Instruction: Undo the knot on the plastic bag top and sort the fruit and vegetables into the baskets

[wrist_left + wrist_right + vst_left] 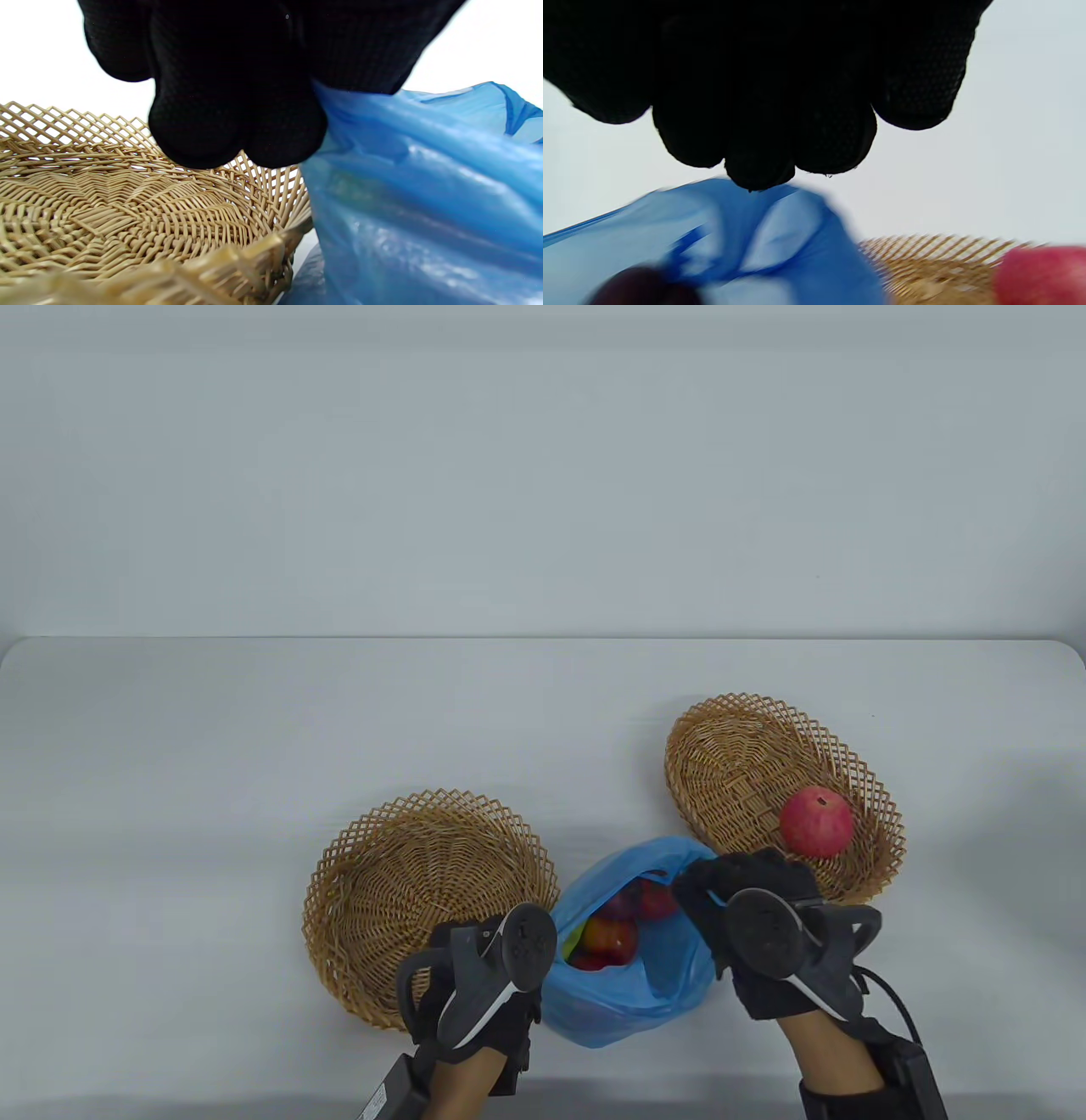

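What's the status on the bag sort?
Both hands pinch blue bag rim, left hand, right hand. Bag open, fruit inside. One apple in right basket. Nothing blocking.

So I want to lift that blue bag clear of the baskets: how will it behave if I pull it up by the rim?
The blue bag looks thin and crumpled, so it will probably sag. The produce inside likely shifts to the lowest point. With the left hand and right hand holding the open rim, spilling seems unlikely.
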Demonstrator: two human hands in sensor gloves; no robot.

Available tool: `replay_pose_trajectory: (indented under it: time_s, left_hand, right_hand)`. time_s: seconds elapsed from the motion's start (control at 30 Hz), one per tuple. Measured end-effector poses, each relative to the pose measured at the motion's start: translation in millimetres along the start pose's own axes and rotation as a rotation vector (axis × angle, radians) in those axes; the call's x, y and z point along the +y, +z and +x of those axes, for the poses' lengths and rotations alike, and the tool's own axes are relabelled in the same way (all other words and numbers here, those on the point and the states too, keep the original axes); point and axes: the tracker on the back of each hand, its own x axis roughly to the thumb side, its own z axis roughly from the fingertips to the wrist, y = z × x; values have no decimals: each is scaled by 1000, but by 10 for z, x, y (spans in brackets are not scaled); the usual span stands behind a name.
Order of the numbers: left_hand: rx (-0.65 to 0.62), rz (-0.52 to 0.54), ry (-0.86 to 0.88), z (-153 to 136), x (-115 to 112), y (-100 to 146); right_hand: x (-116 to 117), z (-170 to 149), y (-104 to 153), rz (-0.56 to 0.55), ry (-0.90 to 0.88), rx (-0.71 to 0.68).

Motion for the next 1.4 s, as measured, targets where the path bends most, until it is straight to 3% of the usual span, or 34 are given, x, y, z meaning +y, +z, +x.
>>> replay_pose_trajectory:
  time_s: [0.1, 0.27, 0.6, 0.73, 0.9, 1.2, 1.4]
  left_hand:
    - [-4, 4, -7, 11, 1, 4]
    - [-10, 8, -15, 26, -3, 7]
    - [-14, 7, -34, 60, -15, 7]
    - [-8, 1, -31, 62, -13, 1]
    - [-3, 4, -44, 70, -19, 0]
    - [3, 6, -49, 67, -23, -4]
    - [-1, 6, -52, 73, -24, -7]
  right_hand:
    - [212, 242, 8, 114, 100, -68]
    - [500, 412, -6, 184, 311, -107]
    - [774, 398, -135, 372, 253, -112]
    - [742, 365, -151, 300, 196, -104]
    - [795, 345, -139, 282, 273, -104]
    - [853, 324, -155, 338, 251, -75]
    - [873, 281, -171, 298, 204, -28]
